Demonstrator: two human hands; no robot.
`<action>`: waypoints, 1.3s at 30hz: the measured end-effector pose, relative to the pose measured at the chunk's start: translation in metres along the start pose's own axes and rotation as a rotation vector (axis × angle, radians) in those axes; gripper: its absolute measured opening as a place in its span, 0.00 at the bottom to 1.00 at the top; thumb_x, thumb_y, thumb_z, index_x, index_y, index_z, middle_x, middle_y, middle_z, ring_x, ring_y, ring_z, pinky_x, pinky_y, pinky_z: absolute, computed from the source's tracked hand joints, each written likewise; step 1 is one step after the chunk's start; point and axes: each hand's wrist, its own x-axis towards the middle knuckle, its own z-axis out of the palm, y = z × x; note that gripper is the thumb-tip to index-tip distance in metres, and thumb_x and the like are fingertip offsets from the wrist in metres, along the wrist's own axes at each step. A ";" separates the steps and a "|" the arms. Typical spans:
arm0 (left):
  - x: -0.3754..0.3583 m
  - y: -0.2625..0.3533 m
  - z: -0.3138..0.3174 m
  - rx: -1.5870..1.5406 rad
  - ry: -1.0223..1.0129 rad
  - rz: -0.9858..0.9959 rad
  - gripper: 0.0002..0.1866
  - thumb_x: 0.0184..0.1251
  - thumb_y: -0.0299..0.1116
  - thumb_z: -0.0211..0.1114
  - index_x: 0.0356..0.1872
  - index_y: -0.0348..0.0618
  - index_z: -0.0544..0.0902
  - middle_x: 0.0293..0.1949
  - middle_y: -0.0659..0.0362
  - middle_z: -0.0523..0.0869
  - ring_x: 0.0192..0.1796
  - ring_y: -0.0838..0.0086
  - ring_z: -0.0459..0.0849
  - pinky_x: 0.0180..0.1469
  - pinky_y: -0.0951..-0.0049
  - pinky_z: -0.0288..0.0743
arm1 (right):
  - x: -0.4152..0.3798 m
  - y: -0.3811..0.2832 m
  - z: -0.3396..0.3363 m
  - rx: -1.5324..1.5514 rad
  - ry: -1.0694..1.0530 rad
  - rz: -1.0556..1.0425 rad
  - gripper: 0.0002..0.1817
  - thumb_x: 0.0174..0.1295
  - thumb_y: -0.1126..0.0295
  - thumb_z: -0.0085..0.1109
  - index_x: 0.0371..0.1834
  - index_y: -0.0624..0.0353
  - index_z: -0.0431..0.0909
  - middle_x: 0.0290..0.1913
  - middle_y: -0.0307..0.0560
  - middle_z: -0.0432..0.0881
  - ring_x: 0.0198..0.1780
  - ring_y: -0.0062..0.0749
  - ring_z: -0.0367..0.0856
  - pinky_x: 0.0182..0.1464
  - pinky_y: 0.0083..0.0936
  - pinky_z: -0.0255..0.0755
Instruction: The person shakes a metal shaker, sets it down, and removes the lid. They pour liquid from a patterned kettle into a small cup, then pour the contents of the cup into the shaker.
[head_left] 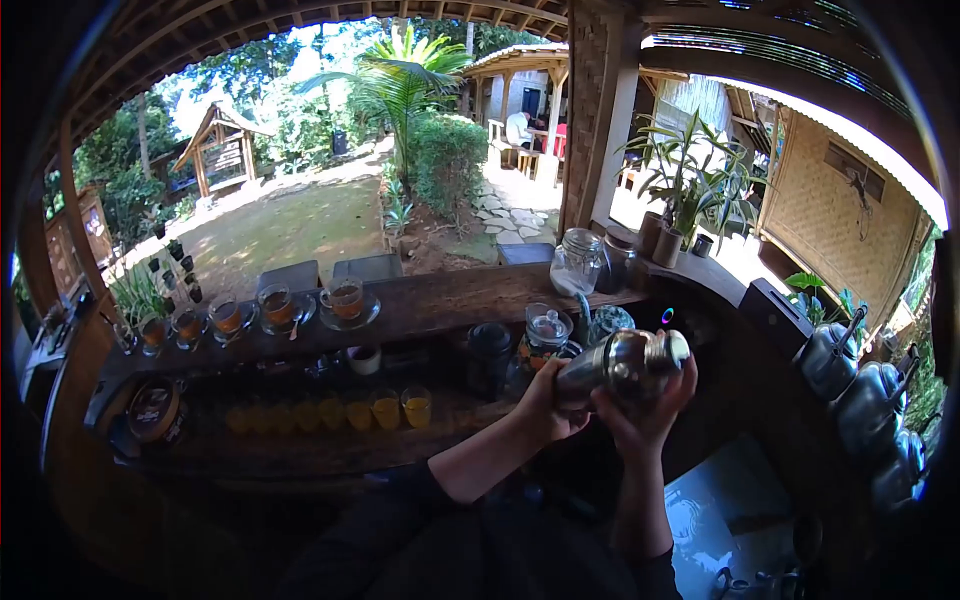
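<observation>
Both my hands hold a shiny metal shaker (620, 365), tilted on its side at chest height above the dark wooden counter (440, 300). My left hand (548, 400) grips its lower end. My right hand (650, 412) wraps the upper body from below. Just behind the shaker stand lidded glass jars (548, 335) and a larger clear jar (577, 262) on the counter top.
Several glass cups of brown tea (345, 298) on saucers line the counter top at left. A row of small yellow drinks (385, 410) sits on the lower shelf. Metal kettles (830, 360) hang at right. Potted plants (680, 190) stand at the back right; a garden lies beyond.
</observation>
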 end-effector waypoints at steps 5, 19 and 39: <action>-0.053 0.022 0.015 -0.004 -0.469 0.044 0.18 0.59 0.47 0.57 0.46 0.50 0.73 0.43 0.57 0.77 0.48 0.65 0.77 0.51 0.60 0.72 | -0.001 -0.077 0.025 0.324 -0.070 -0.334 0.40 0.48 0.64 0.68 0.63 0.44 0.53 0.62 0.56 0.57 0.60 0.48 0.66 0.60 0.40 0.66; -0.127 0.095 -0.026 0.163 -0.502 0.200 0.17 0.57 0.45 0.59 0.42 0.46 0.71 0.43 0.55 0.76 0.48 0.68 0.77 0.50 0.65 0.72 | -0.033 -0.119 0.125 0.767 0.273 -0.199 0.49 0.38 0.66 0.75 0.63 0.42 0.51 0.59 0.49 0.59 0.58 0.52 0.67 0.58 0.47 0.68; -0.127 0.081 -0.071 0.219 -0.052 0.003 0.25 0.57 0.58 0.56 0.49 0.55 0.72 0.46 0.61 0.77 0.48 0.73 0.75 0.47 0.74 0.66 | -0.024 -0.063 0.115 0.095 -0.005 0.098 0.59 0.41 0.63 0.71 0.70 0.36 0.34 0.61 0.56 0.56 0.61 0.50 0.62 0.54 0.46 0.70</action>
